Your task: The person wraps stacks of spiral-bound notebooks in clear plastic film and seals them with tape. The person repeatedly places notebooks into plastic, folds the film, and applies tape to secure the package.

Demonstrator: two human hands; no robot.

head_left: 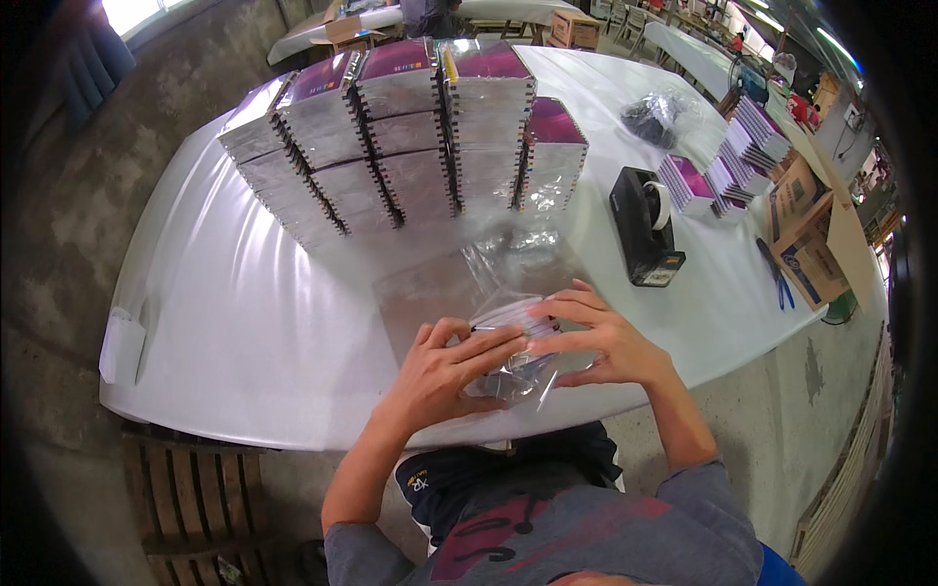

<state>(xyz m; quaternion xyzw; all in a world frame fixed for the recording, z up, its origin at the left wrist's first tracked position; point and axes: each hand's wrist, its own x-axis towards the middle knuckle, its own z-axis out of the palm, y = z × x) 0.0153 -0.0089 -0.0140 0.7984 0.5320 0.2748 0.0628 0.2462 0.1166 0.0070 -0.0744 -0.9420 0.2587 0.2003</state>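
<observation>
A small stack of white-edged notebooks (pixel 508 314) lies in a clear plastic bag (pixel 518 383) near the table's front edge. My left hand (pixel 451 369) presses on the stack from the left, its fingers reaching over it. From the right, my right hand (pixel 611 344) holds the bag's side with its fingers curved around the stack. Loose, shiny film bunches between both hands. Beneath is a greyish flat sheet (pixel 415 293), partly covered by the bag and my hands; its material is hard to tell.
Tall rows of plastic-wrapped spiral notebooks (pixel 405 127) stand beyond my hands. To the right are a black tape dispenser (pixel 640 234), purple-covered notebook stacks (pixel 690 186), crumpled clear plastic (pixel 657 119), a blue-handled tool (pixel 778 275) and an open cardboard box (pixel 806 234). A slatted wooden pallet (pixel 195 488) lies lower left.
</observation>
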